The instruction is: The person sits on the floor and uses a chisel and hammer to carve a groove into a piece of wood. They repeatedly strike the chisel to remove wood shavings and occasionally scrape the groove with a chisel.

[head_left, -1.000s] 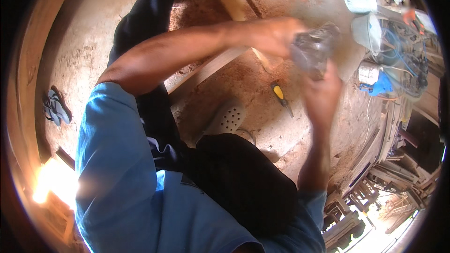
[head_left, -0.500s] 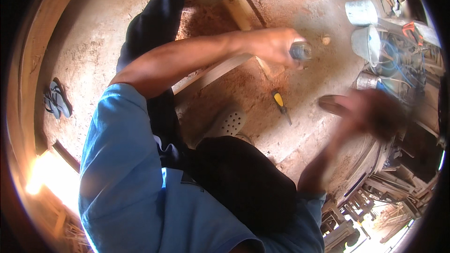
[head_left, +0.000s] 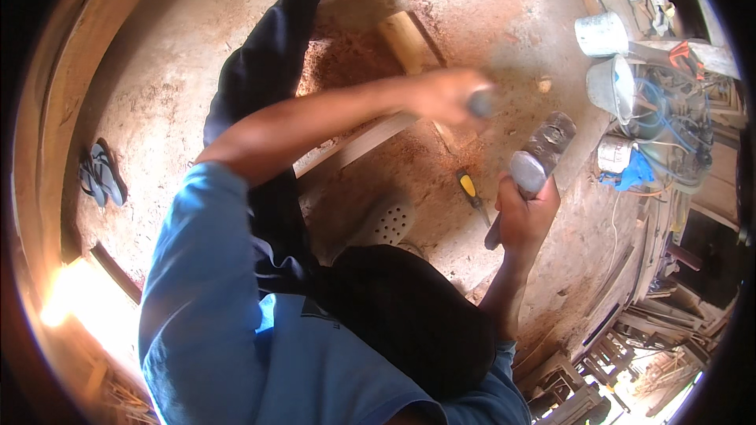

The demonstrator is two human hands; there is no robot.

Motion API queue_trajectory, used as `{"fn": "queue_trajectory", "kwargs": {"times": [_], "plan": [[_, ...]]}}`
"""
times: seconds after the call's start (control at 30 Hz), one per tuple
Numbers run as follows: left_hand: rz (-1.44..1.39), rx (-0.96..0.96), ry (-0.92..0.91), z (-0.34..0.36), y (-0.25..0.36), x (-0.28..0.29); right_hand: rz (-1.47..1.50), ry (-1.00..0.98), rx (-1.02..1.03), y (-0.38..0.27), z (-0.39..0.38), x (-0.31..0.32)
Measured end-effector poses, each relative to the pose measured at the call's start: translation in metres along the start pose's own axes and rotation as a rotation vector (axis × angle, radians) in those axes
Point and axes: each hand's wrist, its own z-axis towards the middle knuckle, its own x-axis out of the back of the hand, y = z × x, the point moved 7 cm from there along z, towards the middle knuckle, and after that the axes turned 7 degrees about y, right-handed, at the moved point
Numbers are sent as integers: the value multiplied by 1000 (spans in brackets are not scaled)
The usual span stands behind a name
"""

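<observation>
My left hand [head_left: 445, 96], slightly blurred, is closed around an upright tool with a dark round handle end [head_left: 480, 102]; its lower part is hidden. Below that fist is a wooden piece [head_left: 457, 134] with reddish chips about it. A pale timber [head_left: 378, 140] runs out from beneath my left forearm, and another wooden block [head_left: 403, 41] lies beyond it. To the right, my right hand [head_left: 526, 216] is wrapped round the handle of a mallet [head_left: 551, 142] with a dark, worn head and a pale round face. The mallet is raised, apart from the left hand's tool.
A yellow-and-black handled chisel [head_left: 470, 187] lies on the dusty floor between my hands. Two pale buckets [head_left: 602, 35] stand at the far right, near a blue cloth [head_left: 634, 171] and tangled cables. Scrap wood lines the right side; sandals [head_left: 104, 173] lie at left.
The mallet in my right hand has swung leftward, closer to my left hand. My left hand has shifted slightly left and still grips its tool.
</observation>
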Motion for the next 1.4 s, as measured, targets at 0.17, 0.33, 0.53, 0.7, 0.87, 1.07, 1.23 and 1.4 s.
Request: {"fn": "queue_trajectory", "kwargs": {"times": [0.17,0.33,0.53,0.7,0.87,1.07,1.23,1.4], "plan": [[-98,299,71,95,-30,0,-119,76,-19,3,-10,14],[-9,304,54,94,-24,-12,-10,98,-72,7,-17,28],[66,101,136,71,-7,-8,-16,138,-98,9,-14,33],[-14,43,80,57,1,-13,22,221,57,-19,-15,47],[16,31,80,44,10,-11,143,262,412,-75,-11,65],[-15,-34,86,38,14,-10,331,326,427,-98,-6,72],[-72,-158,91,30,19,-2,26,311,371,-82,0,43],[-72,-126,117,31,16,1,-26,225,309,-78,6,32]]}}
